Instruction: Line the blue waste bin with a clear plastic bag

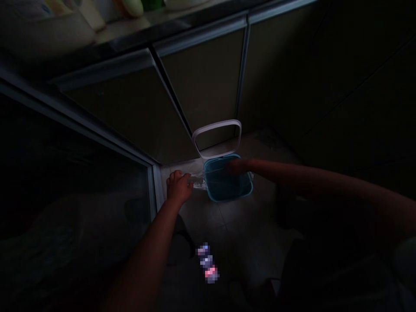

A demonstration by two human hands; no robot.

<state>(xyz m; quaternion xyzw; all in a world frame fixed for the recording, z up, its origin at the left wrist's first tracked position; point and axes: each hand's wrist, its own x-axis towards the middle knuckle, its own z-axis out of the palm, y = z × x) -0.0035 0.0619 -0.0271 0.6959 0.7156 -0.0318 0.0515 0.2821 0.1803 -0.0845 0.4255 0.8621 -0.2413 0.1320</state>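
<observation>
No legible txt, nos. or logos in view. Bright patch point(208, 263) at bottom ctr is pixelated, unreadable; countertop items point(131, 8) too dark/blurry to make out any lettering.

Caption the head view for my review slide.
Left hand holding clear plastic beside a blue bin, right hand at the bin's opening, white frame behind.

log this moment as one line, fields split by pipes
left hand: gripping clear plastic | right hand: at teal bin opening, finger pose unclear | white frame: raised at bin's far side
</observation>
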